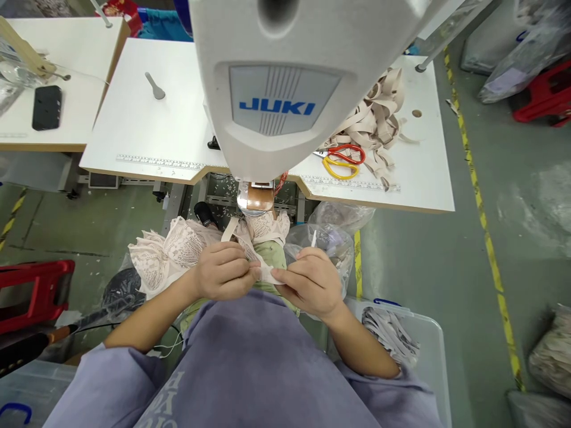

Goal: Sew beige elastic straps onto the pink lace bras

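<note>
In front of my lap, both hands pinch a pale beige band of a lace bra (269, 274) and hold it between them. My left hand (226, 270) is closed on it, and a beige strap (230, 229) sticks up just behind its fingers. Closed on the band's other side is my right hand (312, 282); a thin white stick (314, 239) rises from behind its fingers, its kind not clear. Beige lace cups (186, 242) rest on my left thigh. More lace (267, 227) lies under the front end of the sewing machine (285, 119).
Red-and-yellow-handled scissors (343, 161) lie beside a heap of beige straps (377, 119) on the white table (147, 131). A plastic bin (435, 351) with grey fabric (392, 333) stands by my right side. A red stool (38, 291) is at left.
</note>
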The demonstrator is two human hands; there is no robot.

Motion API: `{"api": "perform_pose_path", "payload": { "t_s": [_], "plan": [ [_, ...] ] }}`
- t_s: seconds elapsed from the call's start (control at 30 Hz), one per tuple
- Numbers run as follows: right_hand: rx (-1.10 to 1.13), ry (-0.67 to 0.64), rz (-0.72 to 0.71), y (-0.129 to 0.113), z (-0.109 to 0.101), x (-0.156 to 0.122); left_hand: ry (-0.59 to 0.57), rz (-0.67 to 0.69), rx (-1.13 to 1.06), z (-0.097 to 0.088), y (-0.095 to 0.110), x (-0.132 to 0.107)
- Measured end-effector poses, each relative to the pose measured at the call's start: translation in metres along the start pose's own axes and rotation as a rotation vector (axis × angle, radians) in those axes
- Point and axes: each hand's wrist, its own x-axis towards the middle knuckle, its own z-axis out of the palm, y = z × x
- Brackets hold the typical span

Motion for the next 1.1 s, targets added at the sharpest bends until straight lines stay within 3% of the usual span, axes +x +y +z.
{"api": "perform_pose_path", "payload": {
  "t_s": [0.27, 0.4, 0.7, 0.83, 0.9, 0.97, 1.03, 1.1],
  "plan": [
    [0.106, -0.093, 0.145, 0.002, 0.002, -0.007, 0.005, 0.011, 0.023, -0.001, 0.001, 0.002],
    [0.093, -0.002, 0.076, 0.001, 0.003, -0.004, 0.018, -0.003, -0.007, -0.001, -0.001, 0.002],
    [0.085, 0.024, 0.095, -0.001, 0.007, 0.002, -0.031, -0.113, -0.108, 0.003, -0.001, -0.007],
    [0.132, 0.004, 0.130, -0.001, 0.010, 0.003, -0.089, -0.233, -0.182, 0.004, 0.000, -0.007],
    [0.173, -0.076, 0.243, 0.002, 0.012, 0.004, -0.144, -0.395, -0.224, 0.007, 0.006, -0.008],
    [0.261, -0.081, 0.527, 0.005, 0.017, 0.005, -0.108, -0.590, -0.212, 0.020, 0.016, -0.015],
    [0.413, 0.061, 0.913, 0.003, 0.024, 0.006, -0.052, -0.707, -0.185, 0.044, 0.032, -0.033],
    [0.607, 0.184, 1.184, -0.007, 0.029, 0.005, -0.125, -0.749, -0.204, 0.078, 0.047, -0.063]
  ]
}}
